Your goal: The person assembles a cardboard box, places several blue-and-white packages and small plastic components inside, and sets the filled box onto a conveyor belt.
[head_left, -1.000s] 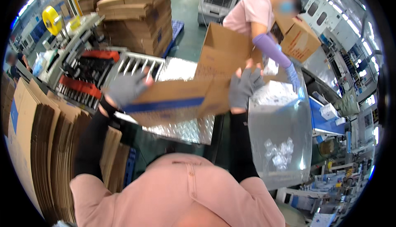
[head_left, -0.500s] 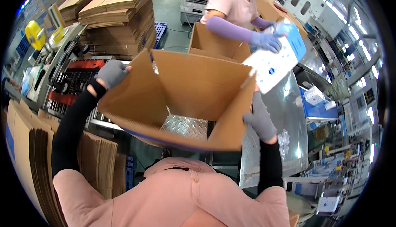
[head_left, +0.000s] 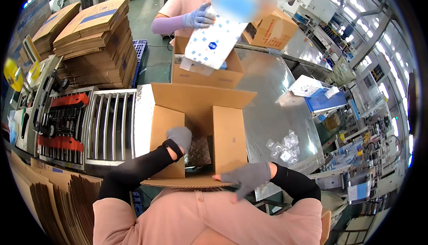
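Note:
An open cardboard box (head_left: 229,133) stands in front of me with its top flaps up or spread. Through its opening, textured metal plate (head_left: 199,150) shows at the bottom. My left hand (head_left: 179,138), in a grey glove with bare fingertips, reaches over the left flap into the box; its fingers are hidden. At the near right corner, my right hand (head_left: 249,177), gloved alike, has its thumb over the near flap (head_left: 187,182) and its fingers lower on the outer side, the flap between them.
A co-worker's gloved hand (head_left: 199,18) holds a white and blue package (head_left: 213,42) over another open carton (head_left: 207,76). Left are a roller conveyor (head_left: 110,127) with a taping machine and stacked flat cartons (head_left: 96,44). Small clear plastic pieces (head_left: 285,149) lie on the metal table (head_left: 263,107).
The box has gone from tilted in both hands to standing upright. My left hand has left its side and reached inside; my right has moved to the near flap. The co-worker's package moved left.

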`<state>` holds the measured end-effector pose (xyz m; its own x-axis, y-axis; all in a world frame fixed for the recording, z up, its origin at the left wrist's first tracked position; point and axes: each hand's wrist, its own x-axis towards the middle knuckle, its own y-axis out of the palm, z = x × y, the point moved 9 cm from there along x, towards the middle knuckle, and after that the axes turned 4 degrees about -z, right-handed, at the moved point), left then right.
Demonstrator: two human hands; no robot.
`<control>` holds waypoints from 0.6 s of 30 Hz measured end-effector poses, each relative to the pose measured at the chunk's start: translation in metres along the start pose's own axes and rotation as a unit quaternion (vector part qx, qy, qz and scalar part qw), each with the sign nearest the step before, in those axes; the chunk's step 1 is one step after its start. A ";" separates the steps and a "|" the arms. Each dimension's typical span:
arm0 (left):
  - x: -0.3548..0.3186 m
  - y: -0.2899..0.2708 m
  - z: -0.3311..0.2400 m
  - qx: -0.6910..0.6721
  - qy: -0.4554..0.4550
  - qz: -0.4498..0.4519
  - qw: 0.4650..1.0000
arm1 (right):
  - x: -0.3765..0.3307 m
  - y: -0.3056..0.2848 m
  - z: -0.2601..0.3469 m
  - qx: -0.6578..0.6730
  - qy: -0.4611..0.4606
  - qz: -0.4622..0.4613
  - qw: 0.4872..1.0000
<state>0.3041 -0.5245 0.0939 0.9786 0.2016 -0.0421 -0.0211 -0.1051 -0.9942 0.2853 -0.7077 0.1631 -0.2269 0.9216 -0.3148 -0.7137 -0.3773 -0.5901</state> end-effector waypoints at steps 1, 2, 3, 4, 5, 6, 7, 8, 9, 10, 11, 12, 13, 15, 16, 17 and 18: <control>0.007 -0.013 -0.014 -0.021 0.046 0.015 0.999 | 0.001 -0.002 -0.003 -0.026 0.052 0.026 0.998; 0.008 -0.031 -0.026 -0.041 0.087 0.035 0.995 | 0.003 0.000 -0.010 -0.048 0.099 0.055 0.992; 0.012 -0.074 -0.050 -0.018 0.157 -0.090 0.983 | 0.003 -0.004 -0.045 -0.020 0.093 0.020 0.995; 0.012 -0.118 -0.070 0.000 0.224 -0.218 0.950 | 0.000 -0.023 -0.062 -0.073 0.080 -0.091 0.990; 0.008 -0.174 -0.073 0.024 0.232 -0.380 0.895 | 0.004 -0.035 -0.067 -0.267 0.061 -0.164 0.948; -0.004 -0.215 -0.067 0.050 0.230 -0.531 0.814 | 0.013 -0.041 -0.064 -0.450 0.035 -0.228 0.863; 0.024 -0.208 -0.035 0.005 0.157 -0.486 0.860 | 0.019 -0.040 -0.075 -0.437 0.058 -0.256 0.860; 0.046 -0.195 0.002 -0.042 0.078 -0.440 0.894 | 0.024 -0.034 -0.086 -0.428 0.077 -0.279 0.856; 0.068 -0.150 -0.002 -0.142 0.048 -0.036 0.988 | 0.015 -0.029 -0.101 -0.421 0.112 -0.301 0.848; 0.055 -0.127 -0.005 -0.136 0.136 -0.093 0.977 | -0.006 -0.047 -0.097 -0.373 0.135 -0.476 0.785; 0.032 -0.132 -0.023 -0.153 0.173 -0.061 0.971 | -0.040 -0.044 -0.104 -0.299 0.164 -0.637 0.691; 0.016 -0.119 -0.032 -0.118 0.174 -0.037 0.977 | -0.064 -0.021 -0.150 -0.322 0.310 -0.664 0.599; -0.010 -0.097 -0.032 -0.110 0.281 -0.106 0.947 | -0.053 -0.022 -0.171 -0.023 0.254 -0.633 0.731; -0.019 -0.042 -0.006 -0.087 0.207 -0.151 0.963 | -0.065 0.002 -0.210 0.066 0.217 -0.671 0.706; -0.021 -0.043 0.002 -0.048 0.200 -0.207 0.957 | -0.062 0.013 -0.237 0.123 0.191 -0.679 0.698; -0.015 -0.038 0.032 -0.059 0.153 -0.214 0.963 | -0.029 0.017 -0.241 0.370 0.138 -0.621 0.677; -0.015 -0.033 0.070 -0.065 0.098 -0.220 0.969 | 0.012 0.010 -0.204 0.597 0.076 -0.510 0.615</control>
<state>0.2758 -0.4554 0.1204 0.9076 0.0681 0.4142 0.4196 -0.1752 -0.8906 0.4106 -0.7184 0.0022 0.7415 0.5706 -0.3529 -0.4321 0.8086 0.3994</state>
